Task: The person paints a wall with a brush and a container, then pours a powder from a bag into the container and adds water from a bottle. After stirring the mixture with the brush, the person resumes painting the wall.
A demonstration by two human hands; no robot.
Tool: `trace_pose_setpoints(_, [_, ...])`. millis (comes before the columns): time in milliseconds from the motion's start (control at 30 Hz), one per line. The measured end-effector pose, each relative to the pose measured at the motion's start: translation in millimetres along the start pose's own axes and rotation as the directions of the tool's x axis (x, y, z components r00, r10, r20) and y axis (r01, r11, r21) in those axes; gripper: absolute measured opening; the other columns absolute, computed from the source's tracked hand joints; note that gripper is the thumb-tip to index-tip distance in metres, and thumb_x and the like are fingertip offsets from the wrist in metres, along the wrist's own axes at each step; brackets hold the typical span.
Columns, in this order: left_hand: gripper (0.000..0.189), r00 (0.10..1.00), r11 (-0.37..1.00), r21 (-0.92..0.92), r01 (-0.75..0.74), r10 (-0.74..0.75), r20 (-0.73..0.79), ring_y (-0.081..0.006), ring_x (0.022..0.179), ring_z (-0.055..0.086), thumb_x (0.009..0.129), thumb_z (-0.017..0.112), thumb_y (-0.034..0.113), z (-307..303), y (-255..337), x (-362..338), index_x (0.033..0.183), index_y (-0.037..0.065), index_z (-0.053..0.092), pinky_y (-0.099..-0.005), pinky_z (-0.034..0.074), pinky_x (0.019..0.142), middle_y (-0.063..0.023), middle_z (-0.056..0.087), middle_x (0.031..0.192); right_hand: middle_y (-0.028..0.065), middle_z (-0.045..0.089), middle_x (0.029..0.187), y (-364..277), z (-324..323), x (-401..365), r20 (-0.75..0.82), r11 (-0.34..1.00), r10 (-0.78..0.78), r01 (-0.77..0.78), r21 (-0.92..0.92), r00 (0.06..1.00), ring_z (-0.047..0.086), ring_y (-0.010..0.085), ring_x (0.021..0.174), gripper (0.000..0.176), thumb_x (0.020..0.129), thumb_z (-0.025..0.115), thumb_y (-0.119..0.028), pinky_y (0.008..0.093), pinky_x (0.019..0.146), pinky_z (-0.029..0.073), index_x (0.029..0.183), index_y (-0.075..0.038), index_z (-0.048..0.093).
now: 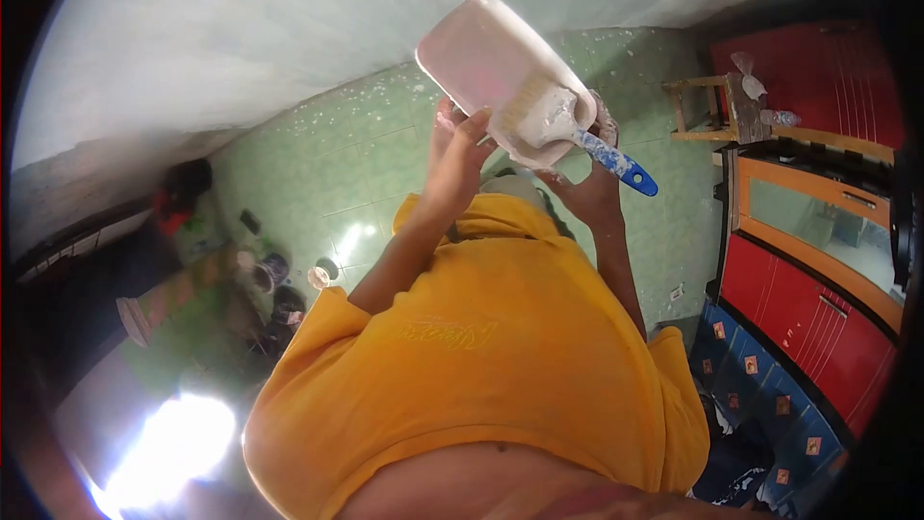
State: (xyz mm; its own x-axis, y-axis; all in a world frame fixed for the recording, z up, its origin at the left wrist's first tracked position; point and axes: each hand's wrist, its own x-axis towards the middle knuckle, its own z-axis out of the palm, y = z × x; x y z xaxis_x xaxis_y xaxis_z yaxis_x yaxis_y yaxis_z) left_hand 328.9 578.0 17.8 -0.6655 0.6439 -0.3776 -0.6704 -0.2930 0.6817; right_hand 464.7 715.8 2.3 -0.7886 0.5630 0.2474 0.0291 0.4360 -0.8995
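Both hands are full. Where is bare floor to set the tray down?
Bare green tile lies between the shoes and cups and the wooden stool, and beside the red cabinets. Crowded: around the shoes, and the stool top, which carries a bag.

— What can't you make out from your end?
— Mostly my right hand [589, 191]. It sits behind the tray [500, 67] and the brush [566, 123], so I cannot tell what its fingers grip. My left hand [460, 140] has its palm turned away from me, against the tray.
— And the bristles [525, 101]?
— Caked white, so they blur into the tray.
— Lower down?
— The lettering [448, 332] on the shirt [520, 376] is too faint to read, and the bottom edge cuts the body off. A glare patch [173, 443] washes out the floor [366, 173] at lower left. The clutter [274, 289] near it is too blurred to name. The lens ring blacks out the corners.
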Motion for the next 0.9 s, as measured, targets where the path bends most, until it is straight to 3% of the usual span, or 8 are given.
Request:
trace_pose_setpoints(67, [0.070,1.000,1.000,0.011,0.012,-0.012,0.011,-0.0270,0.126,0.047,0.088,0.064,0.022,11,-12,0,0.144,0.003,0.025,-0.0442,0.042,0.104,-0.0150,0.043,0.136,0.0200,0.034,0.139,11,-13,-8,-0.023,0.999,-0.008,0.007,-0.042,1.000,0.041,0.0347,0.129,0.104,0.069,0.088,-0.038,0.0441,0.104,0.041,0.146,0.001,0.028])
trace_pose_setpoints(333, [0.062,1.000,0.992,0.124,-0.001,-0.003,0.031,-0.0262,0.124,0.052,0.093,0.058,0.028,44,-65,-6,0.143,0.004,0.031,-0.0435,0.047,0.100,-0.0133,0.047,0.137,0.0181,0.034,0.144,44,-52,-46,-0.042,0.991,0.128,-0.125,0.054,0.991,0.038,0.0301,0.136,0.102,0.072,0.086,-0.029,0.0440,0.108,0.039,0.148,0.002,0.024])
trace_pose_setpoints(400, [0.062,1.000,0.988,0.154,-0.014,0.014,0.003,-0.0266,0.124,0.052,0.093,0.058,0.031,74,-95,-6,0.143,0.004,0.032,-0.0435,0.047,0.100,-0.0136,0.047,0.137,0.0183,0.034,0.143,62,-89,-49,-0.045,0.980,0.157,-0.150,0.132,0.987,0.037,0.0309,0.136,0.101,0.072,0.086,-0.029,0.0443,0.109,0.038,0.148,0.001,0.026])
trace_pose_setpoints(500, [0.062,1.000,0.977,0.213,-0.014,0.019,-0.023,-0.0273,0.124,0.052,0.094,0.057,0.034,126,-143,-3,0.143,0.003,0.032,-0.0437,0.047,0.100,-0.0142,0.047,0.136,0.0230,0.035,0.141,93,-155,-53,-0.026,0.990,-0.009,0.005,-0.140,1.000,0.036,0.0399,0.131,0.098,0.067,0.088,-0.033,0.0501,0.104,0.039,0.143,0.000,0.035])
trace_pose_setpoints(600, [0.063,1.000,0.958,0.287,0.002,0.003,-0.017,-0.0278,0.123,0.052,0.095,0.056,0.037,190,-198,2,0.144,0.003,0.032,-0.0444,0.047,0.099,-0.0148,0.047,0.137,0.0235,0.035,0.142,125,-233,-58,-0.013,0.994,0.016,-0.017,-0.104,1.000,0.036,0.0411,0.131,0.095,0.066,0.088,-0.033,0.0513,0.104,0.039,0.140,-0.001,0.039])
trace_pose_setpoints(767, [0.059,0.996,0.959,0.279,0.049,-0.069,0.061,-0.0284,0.126,0.049,0.099,0.056,0.032,284,-268,20,0.144,0.005,0.030,-0.0487,0.044,0.102,-0.0154,0.045,0.138,0.0222,0.033,0.144,157,-359,-60,0.009,0.950,-0.036,0.037,-0.311,0.999,0.036,0.0396,0.130,0.094,0.069,0.087,-0.035,0.0479,0.106,0.038,0.142,-0.003,0.038])
trace_pose_setpoints(900, [0.060,0.988,0.950,0.305,0.074,-0.111,0.108,-0.0278,0.122,0.051,0.099,0.056,0.035,343,-319,49,0.145,0.007,0.030,-0.0475,0.045,0.101,-0.0144,0.046,0.137,0.0217,0.033,0.144,197,-426,-53,-0.093,0.974,0.048,-0.067,-0.215,0.995,0.036,0.0389,0.131,0.095,0.069,0.087,-0.036,0.0476,0.107,0.037,0.143,-0.003,0.037])
